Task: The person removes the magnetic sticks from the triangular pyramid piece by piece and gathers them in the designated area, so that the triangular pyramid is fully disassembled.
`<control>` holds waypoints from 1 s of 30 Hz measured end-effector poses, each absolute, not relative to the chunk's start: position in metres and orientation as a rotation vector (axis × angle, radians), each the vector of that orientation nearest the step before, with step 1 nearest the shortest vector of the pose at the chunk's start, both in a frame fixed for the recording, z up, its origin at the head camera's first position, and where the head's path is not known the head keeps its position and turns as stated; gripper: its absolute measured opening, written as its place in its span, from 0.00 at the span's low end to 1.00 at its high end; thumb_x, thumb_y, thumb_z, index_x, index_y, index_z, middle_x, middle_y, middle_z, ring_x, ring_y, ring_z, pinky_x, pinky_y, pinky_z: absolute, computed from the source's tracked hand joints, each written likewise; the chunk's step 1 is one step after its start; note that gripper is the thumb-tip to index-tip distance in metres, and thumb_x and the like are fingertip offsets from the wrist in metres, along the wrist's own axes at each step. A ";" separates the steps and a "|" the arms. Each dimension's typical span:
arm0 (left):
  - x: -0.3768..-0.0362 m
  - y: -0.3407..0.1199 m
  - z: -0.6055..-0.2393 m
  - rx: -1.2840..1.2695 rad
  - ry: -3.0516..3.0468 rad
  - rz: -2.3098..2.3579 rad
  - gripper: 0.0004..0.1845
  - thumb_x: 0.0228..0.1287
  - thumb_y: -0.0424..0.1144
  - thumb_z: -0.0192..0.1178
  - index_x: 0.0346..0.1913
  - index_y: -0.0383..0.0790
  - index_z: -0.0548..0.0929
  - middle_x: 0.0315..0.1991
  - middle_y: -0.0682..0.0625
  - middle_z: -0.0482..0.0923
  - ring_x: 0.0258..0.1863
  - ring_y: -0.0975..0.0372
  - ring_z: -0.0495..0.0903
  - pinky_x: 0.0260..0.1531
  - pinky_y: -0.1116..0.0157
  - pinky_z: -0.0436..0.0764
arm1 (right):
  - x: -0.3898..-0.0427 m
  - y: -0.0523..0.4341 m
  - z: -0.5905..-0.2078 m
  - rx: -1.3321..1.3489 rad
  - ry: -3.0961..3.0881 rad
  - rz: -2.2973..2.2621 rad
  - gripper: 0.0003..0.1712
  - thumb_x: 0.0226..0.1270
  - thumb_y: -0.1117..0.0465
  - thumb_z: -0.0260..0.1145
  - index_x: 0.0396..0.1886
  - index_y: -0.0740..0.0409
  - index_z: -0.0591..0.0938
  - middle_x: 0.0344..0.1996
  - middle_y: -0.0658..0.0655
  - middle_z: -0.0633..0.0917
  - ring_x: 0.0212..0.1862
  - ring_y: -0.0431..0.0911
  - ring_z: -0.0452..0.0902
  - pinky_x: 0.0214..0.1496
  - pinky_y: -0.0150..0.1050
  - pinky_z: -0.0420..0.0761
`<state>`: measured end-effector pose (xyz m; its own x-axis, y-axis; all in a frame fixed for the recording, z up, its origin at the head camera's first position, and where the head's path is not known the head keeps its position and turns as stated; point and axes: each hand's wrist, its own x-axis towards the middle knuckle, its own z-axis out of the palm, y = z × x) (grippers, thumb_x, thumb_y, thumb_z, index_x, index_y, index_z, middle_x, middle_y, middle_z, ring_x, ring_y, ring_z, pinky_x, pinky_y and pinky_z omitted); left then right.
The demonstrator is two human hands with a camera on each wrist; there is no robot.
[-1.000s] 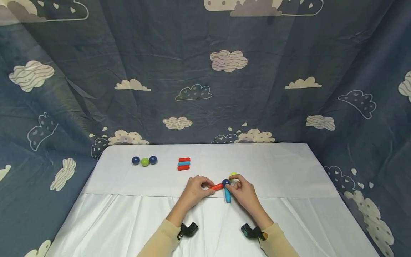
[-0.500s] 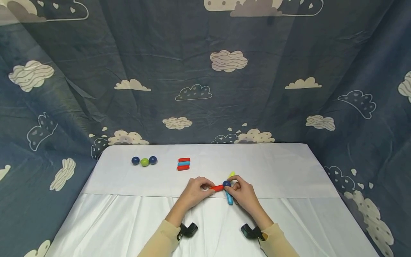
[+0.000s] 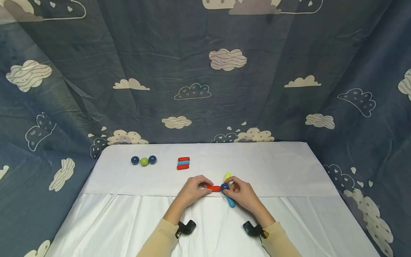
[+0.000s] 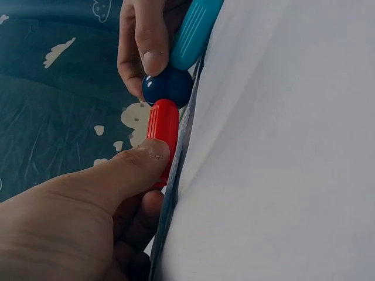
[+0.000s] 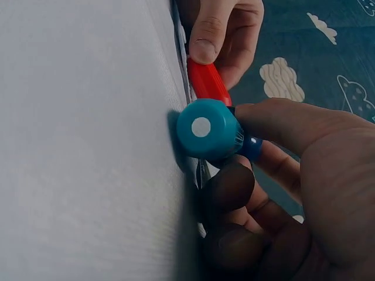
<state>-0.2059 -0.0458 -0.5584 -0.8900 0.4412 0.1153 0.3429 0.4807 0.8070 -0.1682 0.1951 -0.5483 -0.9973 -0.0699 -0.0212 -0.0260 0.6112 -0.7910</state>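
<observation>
A dark blue ball [image 3: 224, 186] joins three ribbed sticks near the table's middle. From it a red stick [image 3: 214, 188] extends left, a light blue stick [image 3: 230, 201] points toward me, and a yellow-green stick [image 3: 227, 175] points away. My left hand [image 3: 193, 190] pinches the red stick by its outer end. Thumb and fingers of my right hand [image 3: 242, 192] grip the ball. In the left wrist view, the red stick [image 4: 163, 126] meets the ball [image 4: 168, 86]. The light blue stick's round end [image 5: 206, 130] faces the right wrist camera and hides part of the ball.
At the back left of the white-covered table [image 3: 273, 167] lie two dark blue balls [image 3: 152, 159] with a green ball [image 3: 144, 161] between them. Two red sticks [image 3: 183, 166] and a light blue stick [image 3: 183, 162] are stacked in a row nearby. A cloud-patterned curtain [image 3: 192, 107] hangs behind.
The joined piece has shifted slightly toward me and turned: the light blue stick's near end swung right, the yellow-green one's far end left. Both hands keep their grips.
</observation>
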 end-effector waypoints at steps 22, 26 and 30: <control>-0.205 -0.047 -0.556 0.682 2.619 1.352 0.07 0.62 0.43 0.78 0.42 0.54 0.93 0.37 0.60 0.85 0.38 0.69 0.77 0.44 0.69 0.78 | -0.167 0.195 -0.545 -0.151 2.774 -1.278 0.16 0.64 0.59 0.79 0.50 0.47 0.87 0.22 0.47 0.75 0.25 0.40 0.68 0.29 0.32 0.65; -0.205 -0.048 -0.555 0.667 2.587 1.391 0.07 0.61 0.43 0.78 0.41 0.53 0.93 0.36 0.60 0.85 0.36 0.69 0.78 0.41 0.70 0.78 | -0.166 0.195 -0.546 -0.155 2.771 -1.285 0.16 0.63 0.59 0.79 0.49 0.47 0.87 0.22 0.47 0.75 0.25 0.40 0.67 0.29 0.32 0.65; -0.205 -0.051 -0.554 0.659 2.529 1.465 0.07 0.61 0.42 0.78 0.41 0.52 0.93 0.36 0.58 0.87 0.35 0.68 0.79 0.40 0.69 0.79 | -0.166 0.195 -0.546 -0.155 2.786 -1.289 0.16 0.62 0.60 0.79 0.49 0.48 0.87 0.22 0.47 0.75 0.25 0.40 0.67 0.29 0.32 0.65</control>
<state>-0.2050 -0.0513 -0.5539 -0.8932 0.4403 0.0914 0.2984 0.4283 0.8529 -0.1664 0.1951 -0.5464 -0.9926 -0.1198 -0.0197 -0.0626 0.6436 -0.7628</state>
